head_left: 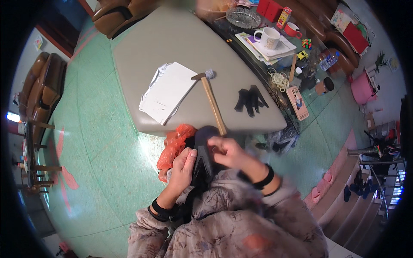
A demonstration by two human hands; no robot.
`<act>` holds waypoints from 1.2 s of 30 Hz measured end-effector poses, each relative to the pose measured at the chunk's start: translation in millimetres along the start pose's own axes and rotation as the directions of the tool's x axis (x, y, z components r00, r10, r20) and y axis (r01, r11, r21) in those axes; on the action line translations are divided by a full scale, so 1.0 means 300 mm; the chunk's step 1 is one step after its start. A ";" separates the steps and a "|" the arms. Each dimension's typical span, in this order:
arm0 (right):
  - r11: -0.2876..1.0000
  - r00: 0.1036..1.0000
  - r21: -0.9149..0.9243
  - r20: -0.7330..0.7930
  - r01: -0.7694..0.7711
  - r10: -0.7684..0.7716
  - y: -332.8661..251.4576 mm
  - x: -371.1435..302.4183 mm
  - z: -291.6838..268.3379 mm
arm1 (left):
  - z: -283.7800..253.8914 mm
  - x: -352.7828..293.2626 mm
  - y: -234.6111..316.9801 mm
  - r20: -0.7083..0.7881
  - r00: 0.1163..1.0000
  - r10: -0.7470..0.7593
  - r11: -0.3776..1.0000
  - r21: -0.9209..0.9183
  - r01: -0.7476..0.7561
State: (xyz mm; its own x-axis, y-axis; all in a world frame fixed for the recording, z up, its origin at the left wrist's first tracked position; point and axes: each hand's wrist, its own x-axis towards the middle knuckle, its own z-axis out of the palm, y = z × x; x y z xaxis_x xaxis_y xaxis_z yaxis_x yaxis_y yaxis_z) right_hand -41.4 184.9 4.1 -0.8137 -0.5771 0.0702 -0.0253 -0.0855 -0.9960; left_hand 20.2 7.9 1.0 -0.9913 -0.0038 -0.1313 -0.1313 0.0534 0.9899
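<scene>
Over my lap, my left hand is closed on a black, flat, shoe-like piece with a grey edge, thumb on top. Close on its right, my right hand has curled fingers, slightly blurred; whatever they pinch cannot be made out. A dark purple rounded thing shows just beyond the piece. Beside my left hand hangs a crumpled red plastic bag. Ahead, a wooden-handled hammer lies on the grey padded bench, its head by a small grey bundle.
White papers lie left of the hammer, black strips right of it. The dark side table bears a white mug, glass ashtray, rubber bands and a pink phone case. Stairs descend at right.
</scene>
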 end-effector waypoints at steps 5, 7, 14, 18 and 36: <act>0.923 0.977 -0.352 -0.089 0.152 -0.194 -0.035 0.003 -0.003 | -0.006 0.004 0.085 0.300 0.920 -0.251 0.719 -0.579 0.385; 0.982 0.973 -0.166 -0.196 0.092 -0.124 -0.015 -0.003 0.015 | -0.011 0.007 0.106 0.386 0.909 -0.155 0.651 -0.653 0.388; 0.993 0.977 -0.121 -0.213 -0.012 -0.014 0.018 -0.068 0.076 | 0.030 0.007 0.074 0.138 0.954 -0.267 0.577 -0.770 0.273; 0.892 0.924 0.358 -0.158 -0.276 0.349 -0.008 -0.049 -0.015 | 0.029 0.007 0.017 -0.077 0.978 -0.192 0.794 -0.598 0.109; 0.987 0.987 -0.048 0.034 -0.154 0.155 -0.007 0.002 -0.014 | -0.078 0.039 0.008 0.287 0.935 -0.207 0.889 -0.344 0.302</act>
State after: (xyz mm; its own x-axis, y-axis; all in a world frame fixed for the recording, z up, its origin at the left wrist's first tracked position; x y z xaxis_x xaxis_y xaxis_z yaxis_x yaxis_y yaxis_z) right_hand -44.2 188.2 5.9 -0.7874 -0.6107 -0.0835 0.0724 0.0429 -0.9965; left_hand 8.2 -15.4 3.0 -0.8992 0.2715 -0.3431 -0.4175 -0.2975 0.8586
